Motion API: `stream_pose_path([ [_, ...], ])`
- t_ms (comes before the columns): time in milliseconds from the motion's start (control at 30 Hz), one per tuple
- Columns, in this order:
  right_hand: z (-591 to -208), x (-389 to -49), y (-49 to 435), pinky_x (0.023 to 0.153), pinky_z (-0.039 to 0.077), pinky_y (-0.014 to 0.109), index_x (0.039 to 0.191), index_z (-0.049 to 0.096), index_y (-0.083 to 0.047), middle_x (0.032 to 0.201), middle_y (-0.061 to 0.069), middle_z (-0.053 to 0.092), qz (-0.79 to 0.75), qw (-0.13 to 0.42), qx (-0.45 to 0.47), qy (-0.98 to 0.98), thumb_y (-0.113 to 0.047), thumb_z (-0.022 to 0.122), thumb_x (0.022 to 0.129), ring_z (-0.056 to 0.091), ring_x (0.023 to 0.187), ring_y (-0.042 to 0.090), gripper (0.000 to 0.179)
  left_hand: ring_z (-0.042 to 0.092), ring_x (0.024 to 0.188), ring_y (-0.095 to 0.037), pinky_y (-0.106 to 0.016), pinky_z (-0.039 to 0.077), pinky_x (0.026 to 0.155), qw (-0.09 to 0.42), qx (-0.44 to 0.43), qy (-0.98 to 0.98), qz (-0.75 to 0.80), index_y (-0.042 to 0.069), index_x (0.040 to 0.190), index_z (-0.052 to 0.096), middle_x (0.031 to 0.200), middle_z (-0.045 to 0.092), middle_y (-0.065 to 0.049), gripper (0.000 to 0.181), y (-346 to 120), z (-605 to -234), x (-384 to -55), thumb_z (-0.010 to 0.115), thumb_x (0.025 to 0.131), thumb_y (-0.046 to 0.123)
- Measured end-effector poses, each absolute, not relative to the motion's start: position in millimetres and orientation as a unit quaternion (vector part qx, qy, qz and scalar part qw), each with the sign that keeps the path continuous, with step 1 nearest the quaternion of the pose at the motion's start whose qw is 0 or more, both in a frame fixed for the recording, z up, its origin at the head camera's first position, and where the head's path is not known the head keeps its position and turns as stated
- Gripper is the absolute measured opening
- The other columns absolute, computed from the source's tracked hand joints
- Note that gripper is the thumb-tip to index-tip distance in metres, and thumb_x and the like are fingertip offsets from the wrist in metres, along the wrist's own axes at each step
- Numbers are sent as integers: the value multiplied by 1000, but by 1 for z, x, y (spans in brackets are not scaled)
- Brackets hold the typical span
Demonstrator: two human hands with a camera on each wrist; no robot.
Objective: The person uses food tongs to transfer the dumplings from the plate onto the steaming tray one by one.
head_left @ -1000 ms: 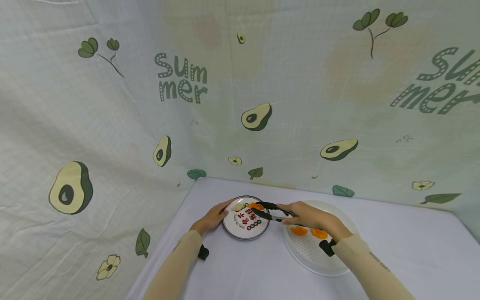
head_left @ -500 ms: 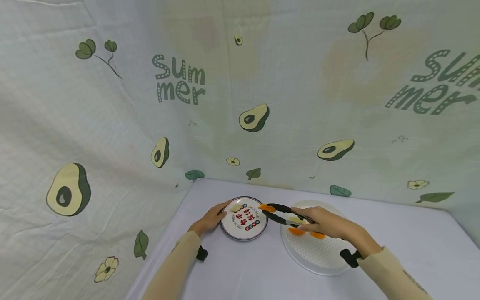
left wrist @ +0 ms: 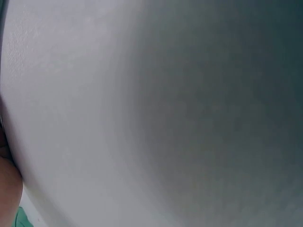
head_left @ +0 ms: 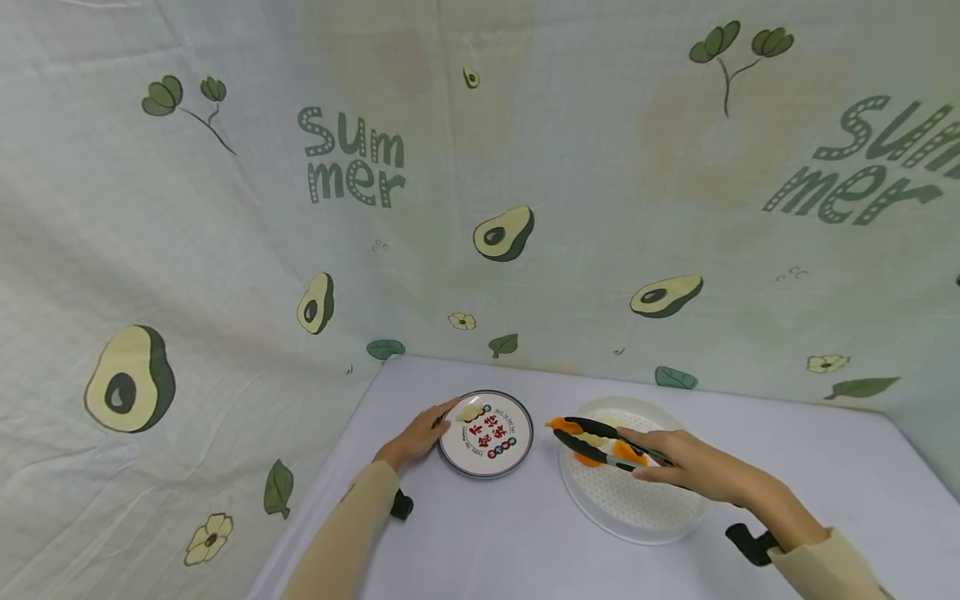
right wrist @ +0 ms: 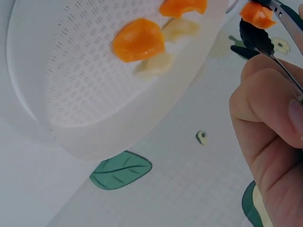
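Observation:
My right hand [head_left: 686,460] grips black-tipped metal tongs [head_left: 596,444]. Pinched at their tips is a glossy orange piece of food [right wrist: 258,14], held over the left rim of a round white basket [head_left: 630,533] with a patterned bottom. More orange pieces [right wrist: 138,40] and pale yellowish pieces [right wrist: 156,64] lie in that basket. To the left, my left hand [head_left: 415,435] holds the rim of a round white plate [head_left: 468,462] with red characters and a dark edge. One pale piece [head_left: 469,412] rests near the plate's upper left. The left wrist view is mostly a blurred grey surface.
Both dishes stand on a white-covered table [head_left: 487,533], with a gap between them. A pale cloth [head_left: 570,250] printed with avocados, leaves and lettering hangs behind the table and along its left side.
My right hand has drawn the tongs and orange piece rightward, from over the plate to the basket's left rim. The left hand stays at the plate.

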State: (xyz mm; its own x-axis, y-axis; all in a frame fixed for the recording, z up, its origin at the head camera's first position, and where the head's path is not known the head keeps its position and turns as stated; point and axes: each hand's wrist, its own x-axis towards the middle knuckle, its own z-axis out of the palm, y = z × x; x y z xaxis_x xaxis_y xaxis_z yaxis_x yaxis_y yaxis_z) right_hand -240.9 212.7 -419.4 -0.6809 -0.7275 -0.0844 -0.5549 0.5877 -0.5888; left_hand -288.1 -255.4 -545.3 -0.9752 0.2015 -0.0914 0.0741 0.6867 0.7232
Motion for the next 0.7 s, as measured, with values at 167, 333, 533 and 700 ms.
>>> stream_pose_path([
  [167,-422,-232,225,92,52,47,151,41,-2,137,18,57,-262,152,-361,882,-48,58,98,55,124,38,72,27,144,-43,-60,21,116,81,79,913,393,20,157,36,157,35,-18,52,-256,-549,-288,48,106,17],
  [333,-423,-228,235,83,53,35,149,43,0,131,16,61,-262,150,-363,882,-45,59,99,60,109,21,69,26,145,-43,-60,19,116,82,72,912,396,21,156,36,157,35,-17,52,-257,-547,-288,48,106,18],
  [533,-426,-223,245,69,45,25,148,45,0,124,11,63,-266,162,-352,883,-44,60,98,52,91,9,68,26,145,-43,-60,19,116,83,68,913,393,22,157,35,158,34,-17,52,-256,-544,-287,48,107,18],
  [700,-432,-218,253,70,48,25,147,47,1,128,19,62,-269,167,-348,882,-44,60,98,54,94,8,68,27,144,-44,-61,20,116,82,72,915,389,20,156,36,157,35,-18,51,-255,-545,-286,48,107,18],
])
